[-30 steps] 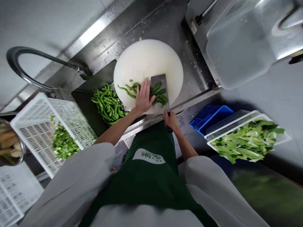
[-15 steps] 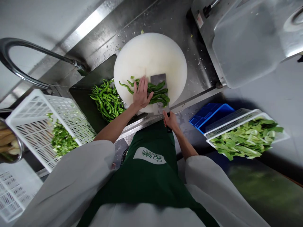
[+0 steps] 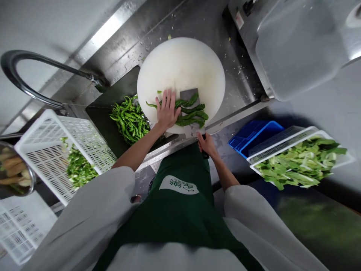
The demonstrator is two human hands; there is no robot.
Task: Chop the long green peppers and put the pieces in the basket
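Several long green chili peppers lie on a round white cutting board, their right-hand ends over the grey blade of a cleaver. My left hand is flat on the left part of these peppers, fingers stretched and spread, covering some of them. My right hand is wrapped around the cleaver's black handle at the near edge of the board. The blade lies flat beneath the peppers, partly hidden by them. A small cut piece of pepper sits on the board above my left fingers.
Left of the board, a sink holds a heap of green chili peppers below a curved faucet. A white basket contains chopped greens. At right are a blue crate and a white basket of leafy greens.
The peppers on the blade have slid a little to the right and spread apart. My left fingers are more spread. The whole view has shifted slightly.
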